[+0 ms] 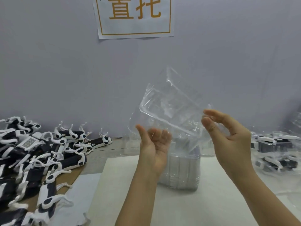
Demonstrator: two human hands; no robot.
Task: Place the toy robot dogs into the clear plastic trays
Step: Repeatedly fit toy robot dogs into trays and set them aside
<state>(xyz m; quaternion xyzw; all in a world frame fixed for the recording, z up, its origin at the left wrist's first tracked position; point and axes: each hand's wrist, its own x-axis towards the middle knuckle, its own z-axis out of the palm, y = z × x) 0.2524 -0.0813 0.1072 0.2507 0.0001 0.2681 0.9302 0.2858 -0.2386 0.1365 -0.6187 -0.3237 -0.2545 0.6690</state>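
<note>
Clear tray (169, 106), frame centre, judged light, flexible; left hand (154, 149) and right hand (228, 139) pinch opposite rims: correct hold

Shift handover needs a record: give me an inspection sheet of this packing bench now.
Surface: white board on the bench, brown cardboard at its left.
Job's things: one empty clear plastic tray held up, tilted; stack of trays standing below it; loose toy robot dogs heaped at left; packed trays at right.
Clutter: nothing seen.
Hands: left hand grips the tray's lower edge; right hand pinches its right corner.
Cables: nothing seen.
Surroundings: grey wall with a paper sign in orange characters.
</note>
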